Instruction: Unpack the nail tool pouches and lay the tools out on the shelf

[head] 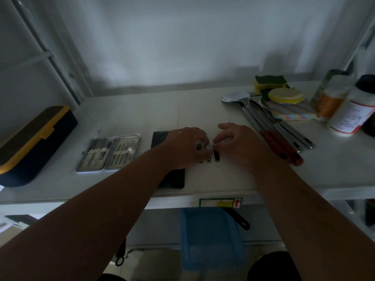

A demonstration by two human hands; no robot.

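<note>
— What's on the shelf, from the left?
— An open case of nail tools, then a black pouch under the left hand.
— That hand?
— Fingers curled down over small tools lying on the shelf.
— And the right hand?
— Thumb and fingertips pinch one end of a nail clipper, its other end resting beside those tools.
</note>
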